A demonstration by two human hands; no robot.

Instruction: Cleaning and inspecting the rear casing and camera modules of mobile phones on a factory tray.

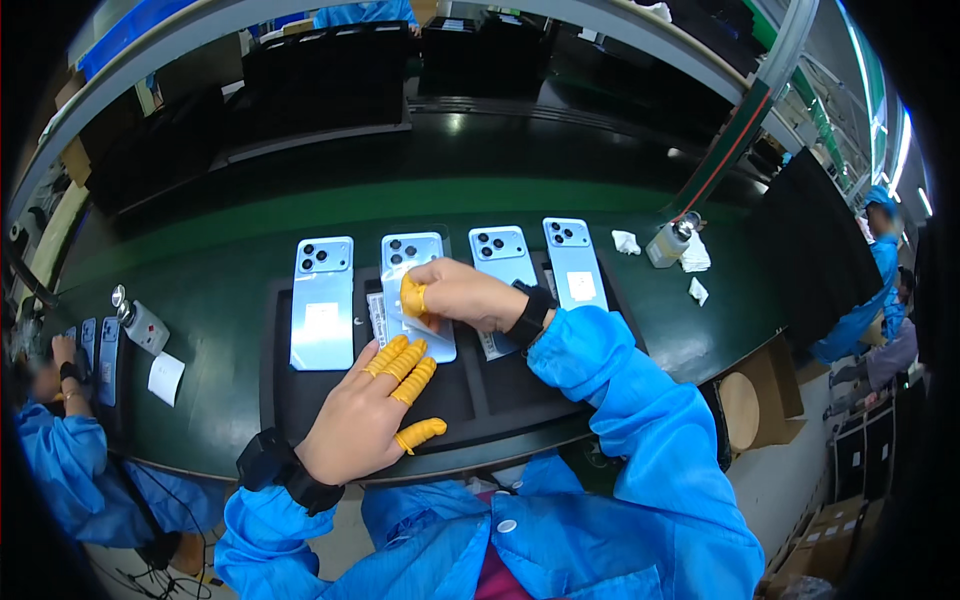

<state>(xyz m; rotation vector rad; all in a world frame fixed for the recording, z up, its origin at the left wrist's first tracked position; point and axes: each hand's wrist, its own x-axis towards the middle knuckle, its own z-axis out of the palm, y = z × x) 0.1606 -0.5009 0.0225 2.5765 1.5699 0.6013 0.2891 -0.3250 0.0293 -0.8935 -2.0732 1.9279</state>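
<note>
Four light blue phones lie backs up in a row on a dark tray [430, 395]. My right hand [470, 295], in yellow finger cots, pinches a clear film [432, 325] over the second phone [443, 348]. The film looks partly lifted from its back. My left hand [355, 420] lies open, its yellow-capped fingers stretched toward that phone's lower edge and the thumb apart. To its left is the first phone [322, 320]. My right wrist partly covers the third phone [498, 243]; the fourth phone [580, 270] is farthest right.
A dispenser bottle [668, 245] stands at the right among white wipes [694, 256]. Another bottle [148, 332] and a white sheet [166, 378] are at the left. A co-worker's hand [65, 350] is near other phones at far left. An open cardboard box [780, 390] sits right of the bench.
</note>
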